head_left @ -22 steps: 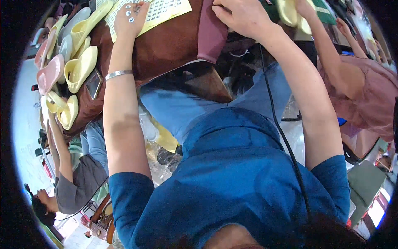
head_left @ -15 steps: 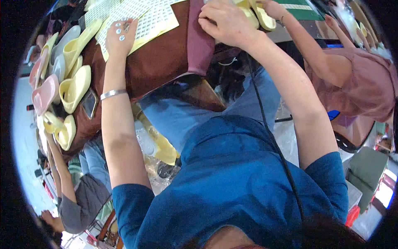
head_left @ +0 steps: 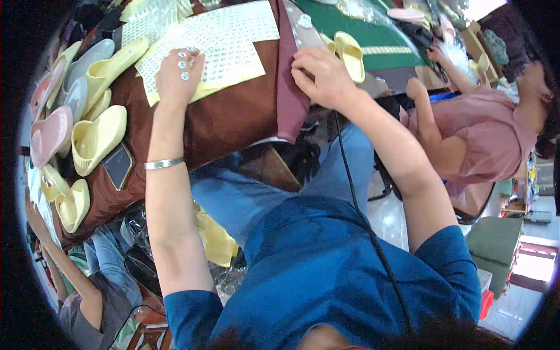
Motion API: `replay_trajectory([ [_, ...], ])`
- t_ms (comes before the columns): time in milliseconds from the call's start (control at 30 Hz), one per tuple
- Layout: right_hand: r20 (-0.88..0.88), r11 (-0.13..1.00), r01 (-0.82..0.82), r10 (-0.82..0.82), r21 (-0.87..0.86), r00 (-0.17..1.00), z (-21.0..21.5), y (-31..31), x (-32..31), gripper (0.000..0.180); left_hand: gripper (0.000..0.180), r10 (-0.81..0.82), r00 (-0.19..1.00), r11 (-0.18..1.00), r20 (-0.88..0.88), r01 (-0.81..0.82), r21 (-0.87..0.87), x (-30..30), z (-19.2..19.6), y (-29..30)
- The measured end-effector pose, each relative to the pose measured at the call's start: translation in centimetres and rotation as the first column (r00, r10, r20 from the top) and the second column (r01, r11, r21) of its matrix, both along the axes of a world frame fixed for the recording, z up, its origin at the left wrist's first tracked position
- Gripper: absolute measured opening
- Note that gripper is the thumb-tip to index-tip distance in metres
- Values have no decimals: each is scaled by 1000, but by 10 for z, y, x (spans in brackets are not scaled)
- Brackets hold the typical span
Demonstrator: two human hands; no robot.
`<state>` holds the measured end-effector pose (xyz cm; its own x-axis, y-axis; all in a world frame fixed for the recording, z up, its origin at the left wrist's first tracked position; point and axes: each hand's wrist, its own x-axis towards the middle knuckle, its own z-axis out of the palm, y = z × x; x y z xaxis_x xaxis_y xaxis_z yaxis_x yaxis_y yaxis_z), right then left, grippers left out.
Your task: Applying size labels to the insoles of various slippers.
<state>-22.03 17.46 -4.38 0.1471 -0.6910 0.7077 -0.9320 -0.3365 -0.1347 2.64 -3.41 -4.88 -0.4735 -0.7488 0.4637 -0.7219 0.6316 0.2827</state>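
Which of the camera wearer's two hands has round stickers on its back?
The left hand, over the yellowish printed sheets: several small round stickers show on its back. The right hand, by the purple cloth, shows none.

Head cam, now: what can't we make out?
All in the head view:
Right hand: its curled fingers hide whether it holds anything.
Left hand: its back hides the palm, so any grip is unclear.
Round stickers on it: print too small.
Grey-shirted co-worker: head lost at the dark rim.
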Motion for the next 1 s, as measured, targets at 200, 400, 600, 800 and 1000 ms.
replay_trajectory([
  [200, 43, 998, 35, -37, 48, 998, 5, 5, 7, 10, 24, -19, 1000, 999, -21, 20, 39, 3, 0, 6],
  [400, 38, 998, 23, -26, 63, 999, 2, 4, 0, 12, 23, -19, 1000, 1000, -15, 19, -18, 0, -2, 3],
  [600, 19, 996, 36, -38, 79, 999, 4, 4, 4, 12, 24, -32, 997, 999, -64, 34, 33, 2, -3, -1],
  [800, 55, 1000, 21, -22, 12, 998, 5, 4, 8, 9, 18, -13, 999, 1000, -44, 13, -10, 1, -5, 1],
  [1000, 65, 1000, 25, -25, 5, 998, 2, 5, 7, 8, 16, -69, 997, 998, -44, 68, -20, 2, -6, 4],
])
